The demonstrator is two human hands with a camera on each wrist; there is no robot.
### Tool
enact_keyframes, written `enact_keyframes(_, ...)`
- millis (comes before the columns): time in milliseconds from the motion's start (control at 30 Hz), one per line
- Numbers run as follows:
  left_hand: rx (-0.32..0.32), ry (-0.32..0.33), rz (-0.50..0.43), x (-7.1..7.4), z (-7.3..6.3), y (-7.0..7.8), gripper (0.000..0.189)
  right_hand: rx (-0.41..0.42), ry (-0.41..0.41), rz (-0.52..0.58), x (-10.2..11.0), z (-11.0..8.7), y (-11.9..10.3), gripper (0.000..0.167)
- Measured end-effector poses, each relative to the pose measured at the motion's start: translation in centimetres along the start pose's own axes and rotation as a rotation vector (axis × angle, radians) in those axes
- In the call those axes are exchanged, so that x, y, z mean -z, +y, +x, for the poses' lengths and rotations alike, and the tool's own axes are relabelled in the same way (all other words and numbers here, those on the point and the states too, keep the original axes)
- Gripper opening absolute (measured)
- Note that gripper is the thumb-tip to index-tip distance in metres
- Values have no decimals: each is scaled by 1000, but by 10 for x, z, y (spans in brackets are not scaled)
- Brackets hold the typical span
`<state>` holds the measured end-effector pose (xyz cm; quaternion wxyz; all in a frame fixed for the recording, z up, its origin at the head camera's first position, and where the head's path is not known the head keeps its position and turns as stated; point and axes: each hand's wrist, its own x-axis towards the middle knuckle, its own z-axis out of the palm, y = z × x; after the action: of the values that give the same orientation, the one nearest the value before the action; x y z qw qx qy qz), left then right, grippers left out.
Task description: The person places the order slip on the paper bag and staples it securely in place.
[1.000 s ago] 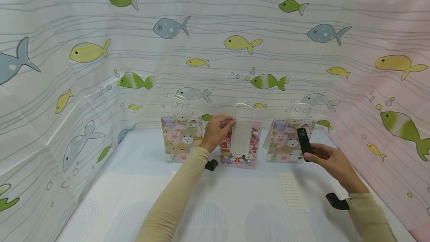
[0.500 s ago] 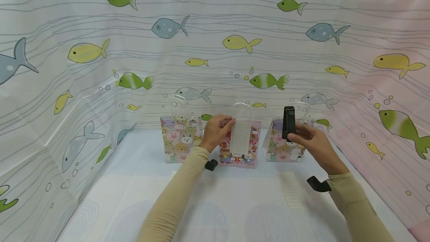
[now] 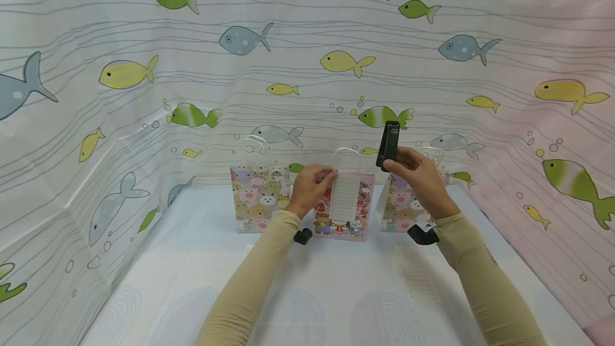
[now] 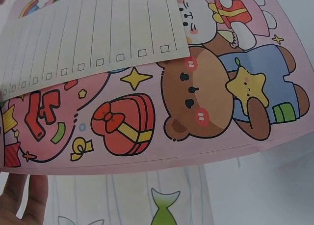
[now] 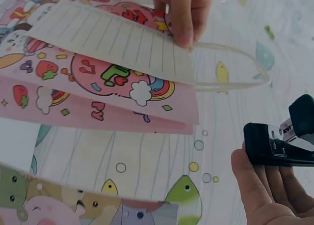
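At the back middle of the table stands a pink gift bag with cartoon bears and a white handle. My left hand pinches a lined checklist sheet against the bag's top edge, and the sheet hangs over its front. Little boxes run along one edge of the sheet in the left wrist view. My right hand holds a black stapler up, to the right of the pink bag and apart from it. In the right wrist view the stapler has its two arms spread.
Animal-print gift bags stand on either side, one left and one right, the latter partly behind my right hand. Another lined sheet lies on the table at front right. A fish-print curtain encloses the back and sides.
My right hand has moved left and up with the stapler, from in front of the right bag toward the pink one. The left hand has kept its place on the sheet.
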<state>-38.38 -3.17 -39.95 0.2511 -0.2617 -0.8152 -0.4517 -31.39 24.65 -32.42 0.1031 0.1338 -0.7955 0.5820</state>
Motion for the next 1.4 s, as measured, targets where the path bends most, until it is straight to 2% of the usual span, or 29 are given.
enact_keyframes(267,-6,7,6,-1,0,0,22,40,-33,50,-13,29,-5,65)
enact_keyframes(400,2,-6,5,-2,1,-1,24,45,-66,120,-20,41,-7,67)
enact_keyframes(600,6,-2,0,-2,2,-4,24,-6,-93,212,-32,59,-8,74)
enact_keyframes(867,23,-13,-13,-2,1,-1,23,-59,-126,98,-40,69,-6,76)
enact_keyframes(1100,-14,6,7,-1,3,0,25,-101,-190,24,-42,69,-2,84)
enact_keyframes(1400,-10,-9,20,-1,2,-1,26,-119,-250,-56,-47,68,1,69)
